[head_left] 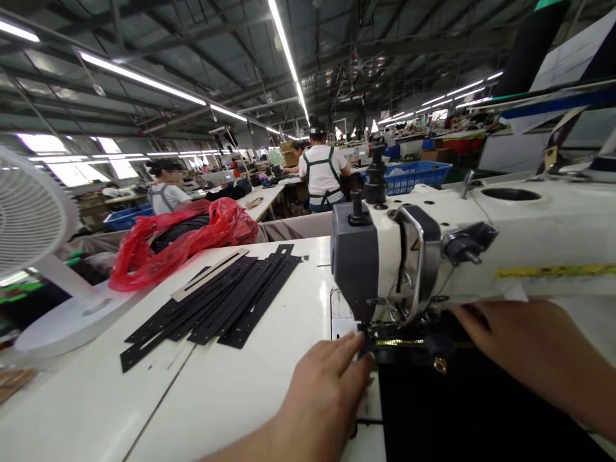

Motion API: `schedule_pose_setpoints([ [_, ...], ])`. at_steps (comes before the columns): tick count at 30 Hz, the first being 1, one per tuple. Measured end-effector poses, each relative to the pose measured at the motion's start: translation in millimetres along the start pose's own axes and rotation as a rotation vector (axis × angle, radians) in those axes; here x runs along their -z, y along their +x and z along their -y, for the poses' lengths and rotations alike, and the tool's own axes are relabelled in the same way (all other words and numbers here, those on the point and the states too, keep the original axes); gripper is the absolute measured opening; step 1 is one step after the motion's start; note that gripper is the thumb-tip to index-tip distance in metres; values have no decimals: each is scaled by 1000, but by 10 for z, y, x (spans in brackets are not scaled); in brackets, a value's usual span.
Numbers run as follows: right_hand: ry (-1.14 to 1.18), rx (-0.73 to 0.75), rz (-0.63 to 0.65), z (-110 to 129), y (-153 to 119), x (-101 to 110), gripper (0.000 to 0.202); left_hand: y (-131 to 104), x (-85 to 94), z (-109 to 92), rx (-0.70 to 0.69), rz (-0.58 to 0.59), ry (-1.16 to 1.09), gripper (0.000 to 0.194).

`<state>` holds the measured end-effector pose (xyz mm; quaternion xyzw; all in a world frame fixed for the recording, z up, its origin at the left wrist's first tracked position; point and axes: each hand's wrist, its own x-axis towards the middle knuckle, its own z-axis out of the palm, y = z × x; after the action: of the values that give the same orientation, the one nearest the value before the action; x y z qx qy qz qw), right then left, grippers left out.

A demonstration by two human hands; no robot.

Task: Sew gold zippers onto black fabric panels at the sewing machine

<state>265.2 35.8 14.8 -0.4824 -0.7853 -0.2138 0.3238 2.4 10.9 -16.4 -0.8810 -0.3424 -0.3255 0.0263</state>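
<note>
In the head view, a sewing machine [356, 256] stands on the white table, its needle area partly hidden. Under its head lies a large black fabric piece [462, 410] with a gold-toothed zipper [399, 342] along its upper edge and a gold zipper pull [439, 365] hanging near it. My left hand [322, 391] pinches the fabric's left end, close beside the presser foot, thumb and fingers nearly together. On the right, my right hand [524, 346] grips the fabric's far edge below the machine arm; its fingertips are partly hidden.
Left of the machine, several black slotted strips [240, 295] lie fanned out with a beige strip [209, 276] on top. Behind them sits a red plastic bag [221, 224] of dark material. A white fan [58, 282] stands far left. Co-workers [322, 167] sit beyond, near a blue basket [418, 178].
</note>
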Motion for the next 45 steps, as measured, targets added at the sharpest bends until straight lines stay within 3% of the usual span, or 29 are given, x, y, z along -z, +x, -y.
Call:
schedule_pose_setpoints([
  [4,48,256,42,444,-68,-59,37,46,-37,37,-59,113,148,23],
  [8,226,233,97,694,-98,-216,36,91,-108,-20,-100,44,172,20],
  [15,226,168,172,674,-106,-294,38,76,-79,-12,-96,32,212,22],
  [29,230,171,139,688,-115,-307,38,139,-104,14,-100,31,139,19],
  [45,293,106,224,674,-36,-299,31,170,-111,99,-107,57,141,21],
])
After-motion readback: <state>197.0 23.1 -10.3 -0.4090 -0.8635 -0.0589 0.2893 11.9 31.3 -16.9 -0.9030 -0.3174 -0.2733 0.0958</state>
